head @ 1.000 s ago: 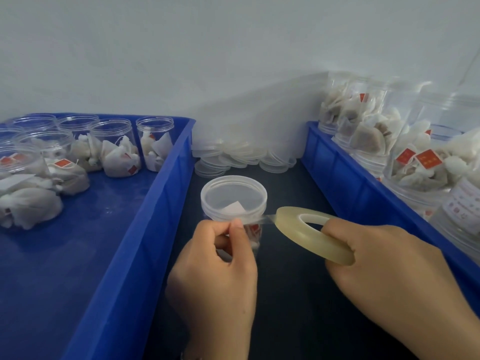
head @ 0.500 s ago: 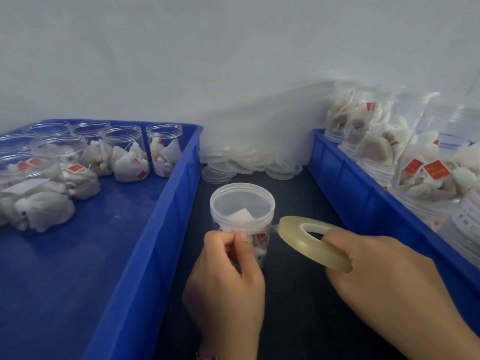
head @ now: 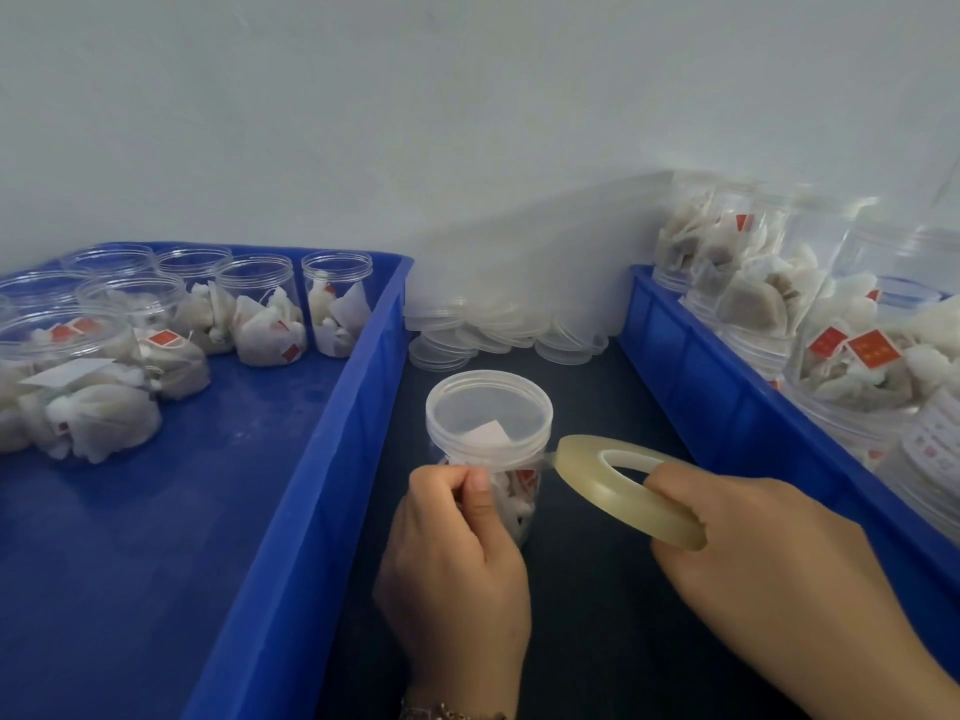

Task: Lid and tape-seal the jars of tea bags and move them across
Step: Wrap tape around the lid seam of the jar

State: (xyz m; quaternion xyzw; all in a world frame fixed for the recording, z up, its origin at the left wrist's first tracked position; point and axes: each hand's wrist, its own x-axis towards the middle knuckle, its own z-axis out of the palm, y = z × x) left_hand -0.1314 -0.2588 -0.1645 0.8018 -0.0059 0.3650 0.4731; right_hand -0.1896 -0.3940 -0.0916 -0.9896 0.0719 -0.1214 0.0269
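Observation:
A clear lidded jar of tea bags stands on the dark table between two blue trays. My left hand grips its front side, thumb pressed just under the lid rim. My right hand holds a yellowish roll of clear tape right of the jar, fingers through its core. A short strip of tape runs from the roll to the jar's lid edge. Much of the jar's body is hidden behind my left hand.
The left blue tray holds several open jars of tea bags. The right blue tray holds stacked lidded jars. A pile of loose clear lids lies at the back against the wall.
The view has shifted slightly, moving everything right and down in frame. The tape roll sits closer to the jar, so the strip is shorter. Both hands keep their grips.

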